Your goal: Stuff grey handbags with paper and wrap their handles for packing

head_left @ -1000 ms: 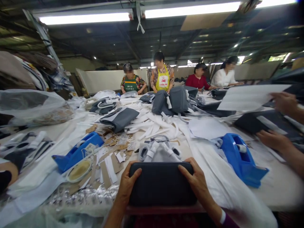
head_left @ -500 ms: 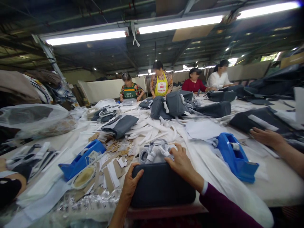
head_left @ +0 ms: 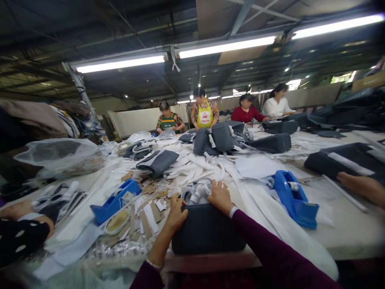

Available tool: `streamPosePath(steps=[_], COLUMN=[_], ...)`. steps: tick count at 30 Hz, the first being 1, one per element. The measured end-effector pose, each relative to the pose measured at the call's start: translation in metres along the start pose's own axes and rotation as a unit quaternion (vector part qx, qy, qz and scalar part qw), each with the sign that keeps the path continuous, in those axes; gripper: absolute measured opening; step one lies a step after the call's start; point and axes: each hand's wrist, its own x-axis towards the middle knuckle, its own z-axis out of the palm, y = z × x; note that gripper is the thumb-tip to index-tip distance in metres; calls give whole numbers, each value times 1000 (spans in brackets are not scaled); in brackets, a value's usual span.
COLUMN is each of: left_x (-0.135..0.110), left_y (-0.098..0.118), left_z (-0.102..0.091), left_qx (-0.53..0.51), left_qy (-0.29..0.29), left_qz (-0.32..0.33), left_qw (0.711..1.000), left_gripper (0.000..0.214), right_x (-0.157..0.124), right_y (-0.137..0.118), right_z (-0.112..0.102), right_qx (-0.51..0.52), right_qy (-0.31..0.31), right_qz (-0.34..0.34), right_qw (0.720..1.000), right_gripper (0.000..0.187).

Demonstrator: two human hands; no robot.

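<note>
A dark navy bag (head_left: 209, 230) lies at the table's front edge in front of me, its flat base toward me. My left hand (head_left: 177, 214) grips its upper left corner, the thumb on the near side and the fingers beyond the edge. Over the top edge on the right, my right hand (head_left: 220, 196) is curled, with fingertips on the far side partly hidden. Straps wrapped in white padding (head_left: 195, 192) rise behind the bag, between the two hands and close to the right fingers.
Blue tape dispensers stand left (head_left: 116, 200) and right (head_left: 294, 198). Card tags (head_left: 150, 216) are scattered on the left. Dark bags (head_left: 222, 136) and white wrapping strips (head_left: 192, 166) fill the middle. Co-workers' hands show at left (head_left: 16, 209) and right (head_left: 361, 186); several people work across the table.
My right hand has come down onto the bag's top edge from a raised pose. The bag sits lower in its tilt, and the view has shifted slightly. The left-side co-worker's arm reaches further in.
</note>
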Motion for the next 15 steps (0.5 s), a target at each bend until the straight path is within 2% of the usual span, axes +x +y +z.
streamPosePath(steps=[4,9,12,15], left_x=[15,43,53,56], left_y=[25,38,39,36], left_z=[14,30,38,42], left_qx=[74,151,147,125], left_qy=[13,19,11,17], left_qz=[-9,-49,-84,-73], left_qw=[997,987,985,989], left_gripper=[17,62,71,58], right_x=[1,6,5,2], right_y=[0,0,1,1], right_z=[-1,-2,-2,-1], right_qx=[1,9,11,19], right_qy=[-11,-39,-37,-10], right_qz=[-4,12,14,17], right_qw=[1000,999,999,1000], right_gripper=[55,84,71,57])
